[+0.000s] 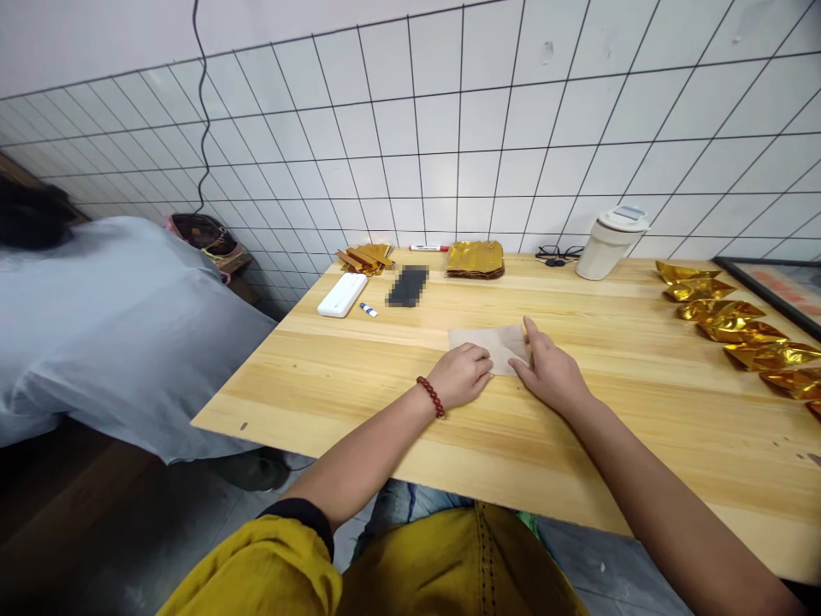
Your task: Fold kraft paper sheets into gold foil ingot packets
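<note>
A beige sheet of paper point(493, 344) lies flat in the middle of the wooden table point(359, 402). My left hand point(460, 375), with a red bead bracelet on the wrist, rests on the sheet's near left corner with its fingers curled and pressed down. My right hand point(546, 370) lies on the sheet's right edge, fingers together, thumb raised along the edge. Neither hand lifts the paper.
At the back stand a stack of gold sheets point(475, 258), a red marker point(428, 248), glasses point(557, 253) and a white mug point(608, 242). A power bank point(342, 295), a small tube point(369, 310), a phone point(409, 286) and folded gold pieces point(731, 315) also lie on the table. A person in light blue point(115, 325) is at left.
</note>
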`<state>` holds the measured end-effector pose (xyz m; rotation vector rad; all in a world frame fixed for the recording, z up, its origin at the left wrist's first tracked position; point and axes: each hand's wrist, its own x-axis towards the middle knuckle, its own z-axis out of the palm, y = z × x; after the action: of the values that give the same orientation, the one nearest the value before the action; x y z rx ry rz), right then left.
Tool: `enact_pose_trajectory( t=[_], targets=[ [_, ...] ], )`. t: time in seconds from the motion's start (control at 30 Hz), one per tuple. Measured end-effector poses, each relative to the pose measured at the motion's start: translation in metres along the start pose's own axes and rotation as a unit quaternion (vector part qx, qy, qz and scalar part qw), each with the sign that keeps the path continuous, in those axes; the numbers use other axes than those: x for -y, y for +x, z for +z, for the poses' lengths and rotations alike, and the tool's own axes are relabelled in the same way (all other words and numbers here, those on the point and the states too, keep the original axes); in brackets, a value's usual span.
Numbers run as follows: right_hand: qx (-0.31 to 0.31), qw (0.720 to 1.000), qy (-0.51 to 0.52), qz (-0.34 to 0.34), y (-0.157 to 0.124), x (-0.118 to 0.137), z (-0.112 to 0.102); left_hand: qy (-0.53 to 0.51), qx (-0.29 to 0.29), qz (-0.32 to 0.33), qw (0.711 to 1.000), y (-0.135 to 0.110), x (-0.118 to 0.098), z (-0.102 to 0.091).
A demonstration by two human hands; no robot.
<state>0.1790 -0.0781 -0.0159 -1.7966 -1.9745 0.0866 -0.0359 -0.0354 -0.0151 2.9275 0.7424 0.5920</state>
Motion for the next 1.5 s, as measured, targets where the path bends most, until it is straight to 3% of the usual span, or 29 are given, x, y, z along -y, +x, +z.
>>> enact_pose_trajectory(
  t=[0.07,0.17,0.27,0.57,0.97,1.1,1.23,1.3,1.43,1.5],
  targets=[
    [-0.004,0.996,-0.057,-0.065,-0.003,0.001,0.002,0.015,0.011,-0.002,1.0,0.0,-0.001,-0.001],
    [0.079,0.981,-0.085,-0.156,-0.01,0.005,0.01,0.031,0.026,-0.008,0.999,0.0,-0.005,-0.003],
    [0.149,0.967,-0.099,-0.18,-0.016,0.012,0.02,0.037,0.03,-0.015,0.999,0.001,-0.008,-0.006],
    [0.151,0.975,-0.149,-0.06,-0.03,0.019,0.016,0.077,0.029,-0.056,0.995,0.001,-0.018,-0.003],
    [0.164,0.973,-0.162,0.013,-0.022,0.02,0.014,0.131,0.039,-0.195,0.971,0.007,-0.032,0.002],
    [0.157,0.974,-0.161,0.011,-0.022,0.019,0.015,0.144,0.01,-0.19,0.971,0.004,-0.029,0.001],
    [0.158,0.975,-0.155,0.02,-0.022,0.021,0.016,0.099,-0.023,-0.106,0.989,0.006,-0.02,-0.001],
    [0.159,0.975,-0.151,0.023,-0.022,0.022,0.016,0.049,0.013,-0.079,0.996,0.012,-0.017,0.001],
    [0.173,0.973,-0.152,0.03,-0.02,0.024,0.012,-0.036,0.139,-0.086,0.986,0.024,-0.016,0.006],
    [0.19,0.967,-0.164,0.037,-0.019,0.025,0.011,-0.041,0.167,-0.094,0.981,0.025,-0.019,0.006]
  ],
)
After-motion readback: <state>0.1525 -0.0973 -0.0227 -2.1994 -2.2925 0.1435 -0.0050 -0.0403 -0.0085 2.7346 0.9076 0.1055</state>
